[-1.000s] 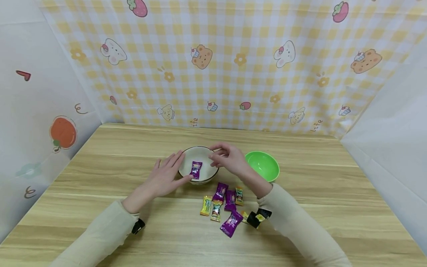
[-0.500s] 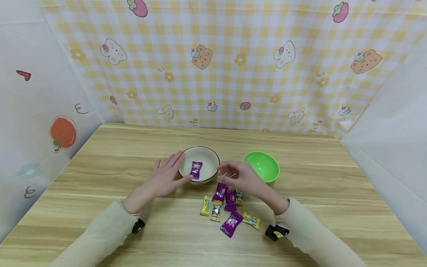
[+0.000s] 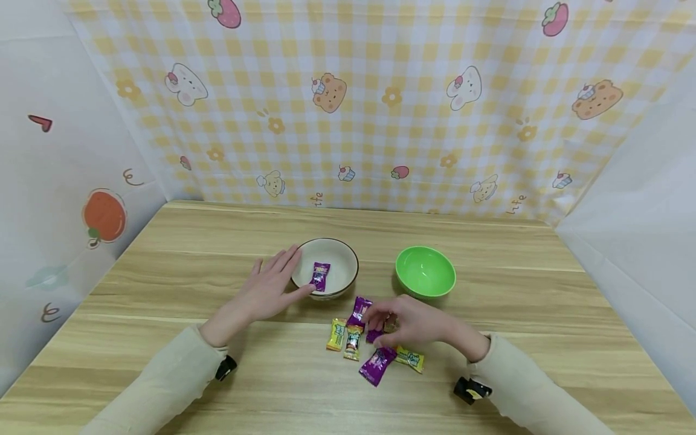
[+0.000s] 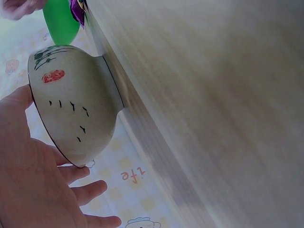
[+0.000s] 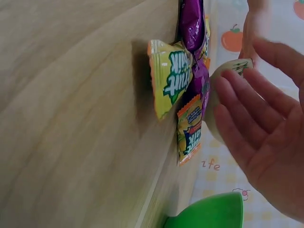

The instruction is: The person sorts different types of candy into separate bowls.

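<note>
My left hand [image 3: 264,291] rests on the left rim of a cream bowl [image 3: 342,266] with a dark edge, its fingers straight and thumb reaching over the front. Inside that bowl lies one purple-wrapped candy [image 3: 320,277]. In the left wrist view the spread fingers touch the bowl's rim. My right hand [image 3: 415,320] hovers over a loose group of wrapped candies, fingers loosely bent and holding nothing. Among them are a purple candy [image 3: 377,365] and a yellow candy [image 3: 410,358]; the hand partly hides others. The right wrist view shows a gap between its palm and a yellow candy [image 5: 173,78].
A green bowl [image 3: 426,272] stands to the right of the cream bowl, just behind the right hand. More candies, such as a yellow one [image 3: 336,334], lie on the wooden table [image 3: 244,399]. A checked cloth [image 3: 413,133] hangs behind the table's far edge.
My right hand has moved from the cream bowl's right rim down and toward me, over the candies. The green bowl is now fully uncovered. My left hand has stayed on the rim.
</note>
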`<state>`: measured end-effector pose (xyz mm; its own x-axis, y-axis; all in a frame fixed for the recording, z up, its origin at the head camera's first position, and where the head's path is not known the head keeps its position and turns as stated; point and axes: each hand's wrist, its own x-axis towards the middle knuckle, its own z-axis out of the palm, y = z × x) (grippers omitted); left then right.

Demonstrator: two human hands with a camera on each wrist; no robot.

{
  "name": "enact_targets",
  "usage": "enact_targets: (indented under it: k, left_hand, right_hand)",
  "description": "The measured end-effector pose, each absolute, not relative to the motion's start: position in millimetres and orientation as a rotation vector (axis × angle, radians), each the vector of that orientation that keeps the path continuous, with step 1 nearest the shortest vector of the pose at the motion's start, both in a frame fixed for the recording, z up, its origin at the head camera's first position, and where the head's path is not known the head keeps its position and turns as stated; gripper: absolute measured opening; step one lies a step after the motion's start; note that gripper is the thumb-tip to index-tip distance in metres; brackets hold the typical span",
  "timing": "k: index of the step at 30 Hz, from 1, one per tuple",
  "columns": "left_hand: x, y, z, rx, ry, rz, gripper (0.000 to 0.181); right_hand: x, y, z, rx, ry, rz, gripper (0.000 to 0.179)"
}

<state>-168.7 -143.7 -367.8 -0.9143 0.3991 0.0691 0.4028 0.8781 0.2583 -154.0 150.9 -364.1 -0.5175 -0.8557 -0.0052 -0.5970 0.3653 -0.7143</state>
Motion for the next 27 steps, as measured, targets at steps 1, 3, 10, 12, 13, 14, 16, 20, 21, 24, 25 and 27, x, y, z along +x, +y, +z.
enact_targets:
  k: [1,3,10,12,13,14,16,20,21,24,25,27]
  left_hand:
    - [-169,-144,-368,-0.647,-3.032,-0.424,0.086]
    - [-168,-144,-368,-0.645,-3.033,-0.427,0.086]
    - [-168,-144,-368,-0.643,-3.030,-0.423,0.085]
    - [-168,-144,-368,-0.643,-3.030,-0.426,0.085]
    - [-168,-144,-368,-0.642,-3.030,-0.428,0.085]
    - [-168,-144,-367,-0.642,-3.031,-0.428,0.085]
    - [-168,-144,-367,-0.642,-3.032,-0.427,0.085]
    - [-168,-144,-367,-0.643,-3.035,-0.423,0.085]
    - [-168,-144,-367,-0.644,-3.035,-0.423,0.085]
    - [-168,-144,-367,-0.644,-3.037,-0.424,0.085]
    - [-167,-143,-367,-0.644,-3.037,-0.424,0.085]
    - [-167,-143,-366,-0.644,-3.035,-0.423,0.085]
  right_hand:
    - [-154,152,-364,-1.262,2.234,-0.928,0.035]
    - [-154,153,-365,-1.258,2.194,-0.907,0.036]
    - [-150,154,-366,-1.268,2.141,-0.817,0.038]
    - [-148,154,-367,-1.286,2.152,-0.776,0.038]
    - [-148,154,-367,-1.307,2.160,-0.751,0.037]
    - [-147,154,-368,-1.331,2.175,-0.721,0.037]
    - [-146,154,-369,-1.364,2.195,-0.684,0.035]
    - [-144,155,-371,-1.418,2.227,-0.639,0.031]
    - [-144,155,-372,-1.423,2.235,-0.631,0.030]
    - [-143,156,-373,-1.427,2.265,-0.592,0.029]
    - [-143,156,-374,-1.421,2.274,-0.577,0.029]
    - [-142,155,-374,-1.407,2.289,-0.554,0.029]
